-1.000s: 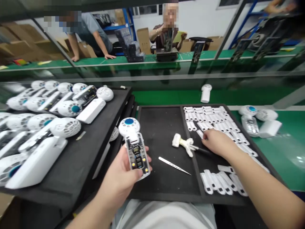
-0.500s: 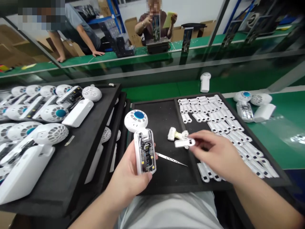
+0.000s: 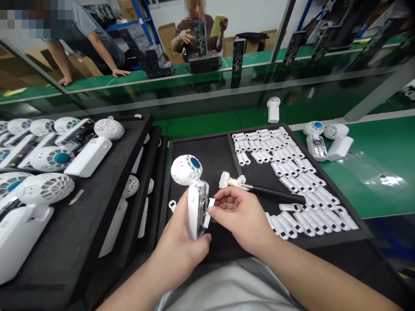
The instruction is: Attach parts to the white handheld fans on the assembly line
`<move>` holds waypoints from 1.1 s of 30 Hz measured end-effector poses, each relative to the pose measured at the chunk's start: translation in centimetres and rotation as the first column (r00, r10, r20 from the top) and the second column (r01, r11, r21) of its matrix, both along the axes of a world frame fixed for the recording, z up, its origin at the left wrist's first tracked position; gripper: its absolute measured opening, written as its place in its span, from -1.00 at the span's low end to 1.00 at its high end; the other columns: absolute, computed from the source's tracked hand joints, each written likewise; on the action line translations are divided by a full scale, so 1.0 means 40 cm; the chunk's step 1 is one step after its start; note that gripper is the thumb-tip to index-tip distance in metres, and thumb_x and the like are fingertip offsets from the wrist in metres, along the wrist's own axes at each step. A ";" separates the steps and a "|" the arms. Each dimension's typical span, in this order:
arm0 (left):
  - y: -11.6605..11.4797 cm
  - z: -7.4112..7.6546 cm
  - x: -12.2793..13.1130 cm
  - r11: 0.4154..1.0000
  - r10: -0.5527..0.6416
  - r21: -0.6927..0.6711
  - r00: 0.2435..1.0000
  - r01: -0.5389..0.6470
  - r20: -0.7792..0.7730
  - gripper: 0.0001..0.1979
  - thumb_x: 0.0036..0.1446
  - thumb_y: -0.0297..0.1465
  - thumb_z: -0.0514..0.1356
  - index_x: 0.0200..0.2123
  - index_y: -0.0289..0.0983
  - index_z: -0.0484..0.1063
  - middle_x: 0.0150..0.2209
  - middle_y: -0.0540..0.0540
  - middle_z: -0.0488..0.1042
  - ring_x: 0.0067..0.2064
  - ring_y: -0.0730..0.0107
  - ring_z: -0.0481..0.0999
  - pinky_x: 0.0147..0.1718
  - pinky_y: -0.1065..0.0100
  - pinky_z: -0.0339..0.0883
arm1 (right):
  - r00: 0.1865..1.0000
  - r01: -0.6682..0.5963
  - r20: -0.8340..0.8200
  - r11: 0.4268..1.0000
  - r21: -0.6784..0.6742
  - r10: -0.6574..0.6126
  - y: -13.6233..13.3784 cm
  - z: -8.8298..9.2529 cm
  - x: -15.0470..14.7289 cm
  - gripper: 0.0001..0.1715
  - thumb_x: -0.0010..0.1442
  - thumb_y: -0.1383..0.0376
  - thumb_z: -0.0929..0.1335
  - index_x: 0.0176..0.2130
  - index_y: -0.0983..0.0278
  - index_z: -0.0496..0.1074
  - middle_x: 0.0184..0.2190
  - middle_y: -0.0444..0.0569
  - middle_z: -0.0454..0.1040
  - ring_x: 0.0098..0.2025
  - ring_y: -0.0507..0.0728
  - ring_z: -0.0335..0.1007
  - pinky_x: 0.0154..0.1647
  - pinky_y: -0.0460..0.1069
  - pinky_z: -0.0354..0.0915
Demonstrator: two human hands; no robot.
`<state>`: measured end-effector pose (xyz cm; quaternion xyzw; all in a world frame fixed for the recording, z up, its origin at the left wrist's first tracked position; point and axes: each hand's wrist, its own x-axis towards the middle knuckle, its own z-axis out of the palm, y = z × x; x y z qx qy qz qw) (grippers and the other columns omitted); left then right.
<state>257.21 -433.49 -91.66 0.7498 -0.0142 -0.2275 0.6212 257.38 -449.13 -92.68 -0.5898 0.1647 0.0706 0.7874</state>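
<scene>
My left hand (image 3: pixel 177 246) is shut around a white handheld fan (image 3: pixel 188 172), whose transparent back shows circuitry and whose round vented head has a blue centre. My right hand (image 3: pixel 241 218) pinches a small white plastic clip (image 3: pixel 209 212) against the fan's transparent side. Just beyond my right hand lies a black-handled tool (image 3: pixel 275 194), its head wrapped in white (image 3: pixel 231 180). Both rest on a black compartmented tray (image 3: pixel 194 162). Rows of white clips (image 3: pixel 269 155) fill its right part. The tweezers are hidden from view.
A black tray (image 3: pixel 97 220) of assembled white fans stands to my left. More fan parts (image 3: pixel 324 142) lie on the green bench at right. A glass partition (image 3: pixel 207 90) separates me from two people across the bench.
My right hand has moved left from above the tray to the fan, bringing the white clip to its side. My view has swung, shifting everything left, and the tweezers have dropped from sight.
</scene>
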 end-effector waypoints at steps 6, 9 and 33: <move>0.003 -0.014 -0.006 0.999 -0.020 0.049 0.997 0.017 0.070 -0.17 0.02 -0.59 0.20 0.33 -0.03 0.03 0.28 -0.11 0.27 0.30 0.10 0.27 0.29 0.15 0.10 | 0.999 -0.001 0.034 0.999 -0.033 0.002 0.008 -0.011 -0.011 -0.72 -0.17 0.26 0.54 -0.36 0.26 0.57 -0.48 -0.07 0.56 -0.43 0.11 0.50 -0.38 -0.03 0.49; 0.001 -0.021 -0.006 0.999 -0.020 0.039 0.996 0.017 0.092 -0.22 0.05 -0.59 0.17 0.31 0.00 0.06 0.24 -0.08 0.32 0.24 0.15 0.34 0.23 0.19 0.18 | 0.995 0.023 0.099 0.997 -0.072 -0.016 0.023 -0.028 -0.018 -0.74 -0.10 0.25 0.53 -0.32 0.25 0.60 -0.38 -0.03 0.58 -0.37 0.13 0.52 -0.32 -0.01 0.50; 0.015 0.021 0.038 0.836 0.280 -0.426 0.937 -0.344 -0.208 -0.57 -0.20 -0.48 0.27 -0.15 -0.28 0.38 -0.42 -0.03 0.41 -0.38 0.41 0.31 -0.39 0.38 0.22 | 0.798 0.181 0.414 0.481 -0.858 0.437 -0.169 -0.039 -0.123 -0.67 0.37 0.22 0.17 -0.29 0.15 0.47 -0.64 -0.09 0.40 -0.66 0.13 0.33 -0.62 -0.04 0.28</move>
